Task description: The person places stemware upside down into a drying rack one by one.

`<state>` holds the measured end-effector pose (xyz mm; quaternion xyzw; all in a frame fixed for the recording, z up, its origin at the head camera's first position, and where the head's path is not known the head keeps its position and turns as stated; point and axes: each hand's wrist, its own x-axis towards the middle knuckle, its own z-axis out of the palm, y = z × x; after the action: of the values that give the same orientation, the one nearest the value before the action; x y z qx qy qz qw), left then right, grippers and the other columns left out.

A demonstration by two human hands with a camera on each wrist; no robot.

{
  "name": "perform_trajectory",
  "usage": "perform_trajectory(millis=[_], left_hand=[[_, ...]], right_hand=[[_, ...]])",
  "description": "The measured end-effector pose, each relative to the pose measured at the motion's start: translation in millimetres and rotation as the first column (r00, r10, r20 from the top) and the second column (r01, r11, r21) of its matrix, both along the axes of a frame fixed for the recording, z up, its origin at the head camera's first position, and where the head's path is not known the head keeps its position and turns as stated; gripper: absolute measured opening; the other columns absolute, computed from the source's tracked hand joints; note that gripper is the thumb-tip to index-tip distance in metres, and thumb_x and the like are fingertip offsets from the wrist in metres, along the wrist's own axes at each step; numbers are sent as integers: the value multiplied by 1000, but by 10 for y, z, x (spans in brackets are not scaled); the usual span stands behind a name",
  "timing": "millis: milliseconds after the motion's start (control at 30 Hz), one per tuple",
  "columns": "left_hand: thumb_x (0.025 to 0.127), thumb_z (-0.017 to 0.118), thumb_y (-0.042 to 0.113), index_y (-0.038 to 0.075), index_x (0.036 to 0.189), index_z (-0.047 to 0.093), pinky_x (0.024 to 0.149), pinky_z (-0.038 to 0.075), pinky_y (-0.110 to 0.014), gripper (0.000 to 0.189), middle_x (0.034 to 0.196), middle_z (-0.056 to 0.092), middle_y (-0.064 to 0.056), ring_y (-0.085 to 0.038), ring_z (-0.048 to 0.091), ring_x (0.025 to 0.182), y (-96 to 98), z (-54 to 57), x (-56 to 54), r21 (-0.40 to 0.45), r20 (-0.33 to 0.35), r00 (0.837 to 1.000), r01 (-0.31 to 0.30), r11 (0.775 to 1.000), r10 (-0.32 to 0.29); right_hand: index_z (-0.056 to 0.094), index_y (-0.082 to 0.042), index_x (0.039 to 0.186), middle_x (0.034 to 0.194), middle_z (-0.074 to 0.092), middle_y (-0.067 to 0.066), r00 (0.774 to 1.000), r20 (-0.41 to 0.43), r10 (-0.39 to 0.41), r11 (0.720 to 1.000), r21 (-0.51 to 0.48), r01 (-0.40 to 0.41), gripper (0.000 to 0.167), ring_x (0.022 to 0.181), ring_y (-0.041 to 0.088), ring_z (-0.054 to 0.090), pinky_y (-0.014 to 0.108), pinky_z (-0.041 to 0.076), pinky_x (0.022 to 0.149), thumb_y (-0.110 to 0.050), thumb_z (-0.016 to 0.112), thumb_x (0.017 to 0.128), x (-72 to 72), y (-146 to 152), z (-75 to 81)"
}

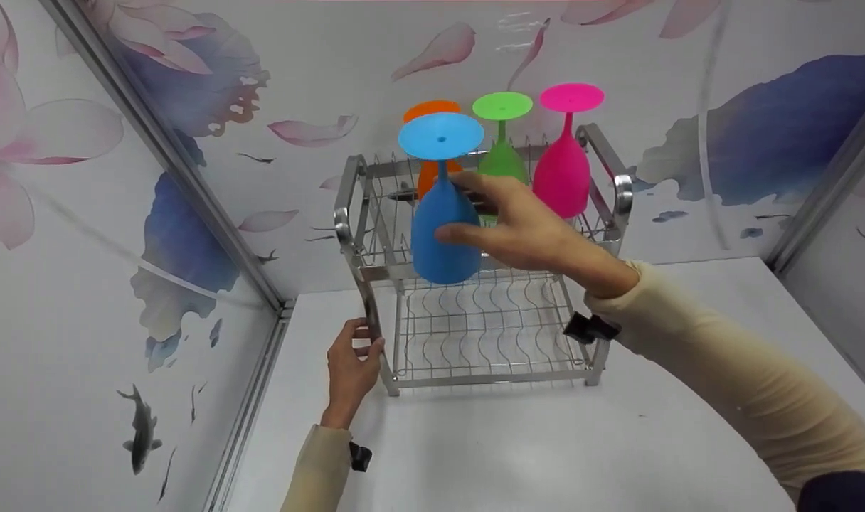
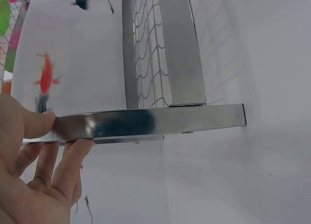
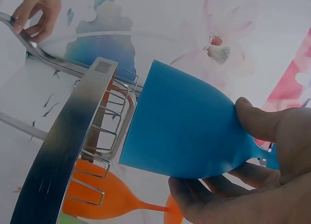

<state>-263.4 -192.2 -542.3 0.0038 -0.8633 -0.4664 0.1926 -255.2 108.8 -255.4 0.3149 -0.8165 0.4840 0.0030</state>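
My right hand (image 1: 528, 224) grips a blue goblet (image 1: 444, 238) by its bowl, thumb on one side and fingers on the other. The goblet is upside down, foot up, in front of the upper tier of a metal dish rack (image 1: 493, 380). In the right wrist view its rim is close to the rack's front bar (image 3: 63, 141); whether they touch I cannot tell. My left hand (image 1: 353, 370) pinches the rack's left front post (image 2: 107, 125) between thumb and fingers. Orange (image 1: 432, 108), green (image 1: 502, 156) and pink (image 1: 562, 178) goblets stand inverted on the upper tier.
The rack's lower tier (image 1: 486, 327) has wavy wires and stands on a white surface (image 1: 489, 448). Behind it and at the sides rise panels (image 1: 311, 235) printed with flowers and fish. A metal frame strip (image 1: 169, 163) runs along the left panel.
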Motion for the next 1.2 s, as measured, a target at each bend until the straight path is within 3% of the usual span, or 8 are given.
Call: perform_trajectory(millis=[467,800,1200], left_hand=[[96,77,3,8,132,66,76,68,-35,38,110,74,-14,-27,80,90,15,26,-32,24,16,999,30,999,-30],[98,76,6,11,134,65,77,68,-33,38,112,74,-11,-25,79,91,5,56,-68,29,50,998,46,998,-48],[97,76,4,7,134,64,76,68,-34,39,111,73,-13,-26,79,90,-77,10,-26,20,18,999,50,999,-50]], right_hand=[[43,-1,160,158,54,19,998,-10,-63,998,-3,63,69,142,40,57,55,47,121,-20,75,102,-407,-459,85],[40,-2,162,162,50,17,995,-13,-98,995,-3,98,69,147,38,53,56,43,124,-20,72,104,-765,-663,30],[41,-4,161,161,52,13,991,26,-130,991,-12,130,65,147,32,54,54,45,123,-20,70,106,-956,-1028,-57]])
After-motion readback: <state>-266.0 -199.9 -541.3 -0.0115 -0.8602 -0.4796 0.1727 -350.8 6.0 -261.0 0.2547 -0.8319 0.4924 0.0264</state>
